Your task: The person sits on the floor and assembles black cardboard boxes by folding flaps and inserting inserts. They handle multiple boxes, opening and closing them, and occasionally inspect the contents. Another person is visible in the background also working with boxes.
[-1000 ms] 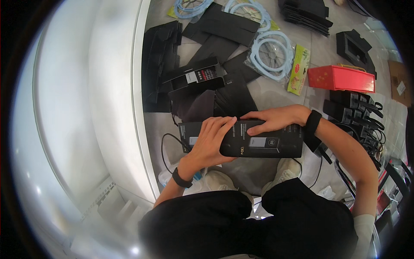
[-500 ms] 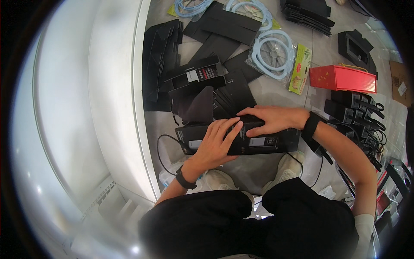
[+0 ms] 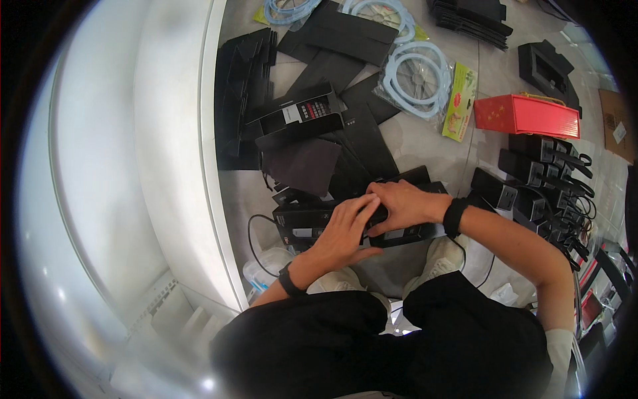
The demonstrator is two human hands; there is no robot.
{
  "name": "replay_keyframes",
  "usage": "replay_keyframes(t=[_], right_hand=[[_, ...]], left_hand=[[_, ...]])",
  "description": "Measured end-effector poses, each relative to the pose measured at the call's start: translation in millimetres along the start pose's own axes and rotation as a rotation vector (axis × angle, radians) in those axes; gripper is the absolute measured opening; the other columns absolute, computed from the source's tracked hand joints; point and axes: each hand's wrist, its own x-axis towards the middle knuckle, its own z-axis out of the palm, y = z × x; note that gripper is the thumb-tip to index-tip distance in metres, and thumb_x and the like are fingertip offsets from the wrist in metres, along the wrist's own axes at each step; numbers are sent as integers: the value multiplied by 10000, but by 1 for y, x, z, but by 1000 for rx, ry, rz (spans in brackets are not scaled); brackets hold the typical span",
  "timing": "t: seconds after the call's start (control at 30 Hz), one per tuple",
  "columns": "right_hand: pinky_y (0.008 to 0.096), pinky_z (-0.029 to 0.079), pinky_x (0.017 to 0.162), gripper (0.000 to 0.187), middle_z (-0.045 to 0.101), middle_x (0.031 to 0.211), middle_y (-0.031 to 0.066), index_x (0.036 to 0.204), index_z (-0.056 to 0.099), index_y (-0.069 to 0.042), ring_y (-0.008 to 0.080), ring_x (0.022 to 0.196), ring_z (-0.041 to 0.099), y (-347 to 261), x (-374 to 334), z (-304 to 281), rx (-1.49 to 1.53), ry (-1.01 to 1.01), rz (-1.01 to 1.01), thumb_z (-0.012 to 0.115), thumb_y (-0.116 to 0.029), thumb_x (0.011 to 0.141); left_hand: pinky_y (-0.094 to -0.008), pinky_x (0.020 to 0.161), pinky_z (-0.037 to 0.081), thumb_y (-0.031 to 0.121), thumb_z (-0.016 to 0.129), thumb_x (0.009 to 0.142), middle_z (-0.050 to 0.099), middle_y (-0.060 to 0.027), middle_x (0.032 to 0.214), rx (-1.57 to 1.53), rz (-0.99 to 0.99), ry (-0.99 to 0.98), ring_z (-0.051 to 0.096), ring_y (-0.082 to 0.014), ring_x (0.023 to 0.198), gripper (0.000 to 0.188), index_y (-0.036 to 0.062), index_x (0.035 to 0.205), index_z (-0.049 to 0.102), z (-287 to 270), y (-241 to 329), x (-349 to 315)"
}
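Note:
A long black printed box (image 3: 306, 216) lies crosswise in front of my shoes. My left hand (image 3: 339, 236) rests over its middle, fingers stretched across the front and top edge, thumb apart below. My right hand (image 3: 402, 203) grips the box's right half, fingers bent over the top edge and close to the left fingertips. Its right half looks tilted away from the left half, and a black flap (image 3: 417, 175) shows behind it; whether the box is bent or opened I cannot tell. Just behind lies a dark cloth pouch (image 3: 306, 165), against an open black box (image 3: 296, 113).
Flattened black cartons (image 3: 349, 36) and bagged pale-blue rings (image 3: 415, 80) lie farther off. At right stand a red box (image 3: 525, 116) and several black devices with cables (image 3: 551, 173). A white cabinet wall (image 3: 176, 153) runs along the left. A thin black cable (image 3: 250, 233) curves beside the box.
My right hand has moved left and down toward my left hand. The box's right half has shifted and tilted, and a flap now shows behind it. The dark pouch has shifted slightly right.

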Motion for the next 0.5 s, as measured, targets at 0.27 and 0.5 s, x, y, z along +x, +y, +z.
replay_keyframes(t=[0.27,0.5], right_hand=[[456,457,951,862,631,1206,196,1286,512,-5,369,1154,610,0,0,12,-24,21,11,810,-607,746],[457,453,969,854,627,1220,190,1286,517,-13,367,1167,605,-6,0,8,-39,13,-11,807,-610,748]], left_hand=[[-454,1091,405,339,867,733,529,-132,1314,408,-361,-342,500,-351,1256,782,35,1378,547,-64,-5,-8],[-440,1028,457,338,845,782,576,-142,1262,314,-242,-689,543,-348,1213,724,34,1382,578,-80,-35,-10]])
